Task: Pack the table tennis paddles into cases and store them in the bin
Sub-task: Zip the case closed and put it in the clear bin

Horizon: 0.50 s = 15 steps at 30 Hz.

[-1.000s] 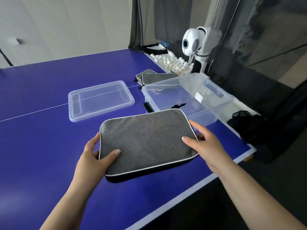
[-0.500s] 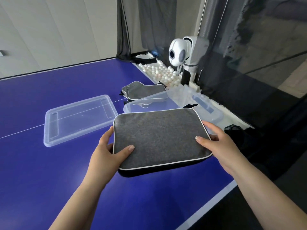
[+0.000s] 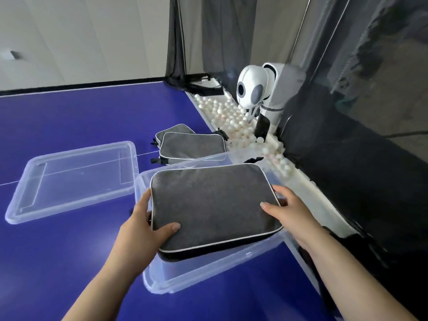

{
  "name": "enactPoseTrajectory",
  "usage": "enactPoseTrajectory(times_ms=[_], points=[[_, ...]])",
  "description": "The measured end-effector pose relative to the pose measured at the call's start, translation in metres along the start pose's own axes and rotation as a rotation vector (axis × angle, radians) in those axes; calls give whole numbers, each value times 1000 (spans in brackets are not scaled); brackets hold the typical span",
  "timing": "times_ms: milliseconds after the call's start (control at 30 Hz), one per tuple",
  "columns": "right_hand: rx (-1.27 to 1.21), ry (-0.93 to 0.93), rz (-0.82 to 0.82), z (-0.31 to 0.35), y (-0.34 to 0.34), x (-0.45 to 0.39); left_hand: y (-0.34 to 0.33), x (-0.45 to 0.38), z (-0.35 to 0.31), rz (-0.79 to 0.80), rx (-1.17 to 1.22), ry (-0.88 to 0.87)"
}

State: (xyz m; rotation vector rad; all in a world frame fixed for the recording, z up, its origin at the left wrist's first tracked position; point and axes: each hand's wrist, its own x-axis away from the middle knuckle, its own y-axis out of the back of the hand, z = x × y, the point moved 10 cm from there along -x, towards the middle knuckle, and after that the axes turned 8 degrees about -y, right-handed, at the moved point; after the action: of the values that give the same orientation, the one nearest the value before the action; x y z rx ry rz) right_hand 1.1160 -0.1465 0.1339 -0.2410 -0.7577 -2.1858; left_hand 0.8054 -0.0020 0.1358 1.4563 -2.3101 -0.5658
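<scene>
Grey felt covered the top of the paddle case (image 3: 213, 209), trimmed with white piping and held level just above the open clear bin (image 3: 208, 272). The left hand (image 3: 141, 235) gripped the case's near-left corner, thumb lying on the top face and fingers wrapped under the edge. The right hand (image 3: 294, 212) gripped the right edge in the same manner, thumb on top and fingers curled beneath. The case hung over the bin's mouth, its near edge overlapping the front wall, so it was not yet resting inside.

The step in hand looked like storing: 1 packed case was being lowered into the bin. Whether a paddle sat inside it could not be told, since the case was closed. 2 more grey cases (image 3: 192, 144) lay stacked on the blue bench (image 3: 69, 117) just beyond the bin, and the bin's lid (image 3: 71, 177) lay flat to its left, apart from it.

The next move likely called for sliding the case slightly away from the body so its near edge cleared the front wall, then easing it down flat and letting both hands loosen. A tilted drop might wedge it against the walls. White balls (image 3: 231, 117) filled the trough beside a ball machine (image 3: 252, 89).
</scene>
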Motion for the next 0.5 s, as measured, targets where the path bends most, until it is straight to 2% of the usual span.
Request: enactPoseTrajectory(times_ms=[233,400,500], points=[[269,-69,123,-22,-22,-93,-41,-35,21,3,-116,136],[417,-123,194,-37,-49,-130,-66,-51,64,-56,-11,355],[438,-158,214,-43,-60,-142,-82,-56,83,-19,-4,432]])
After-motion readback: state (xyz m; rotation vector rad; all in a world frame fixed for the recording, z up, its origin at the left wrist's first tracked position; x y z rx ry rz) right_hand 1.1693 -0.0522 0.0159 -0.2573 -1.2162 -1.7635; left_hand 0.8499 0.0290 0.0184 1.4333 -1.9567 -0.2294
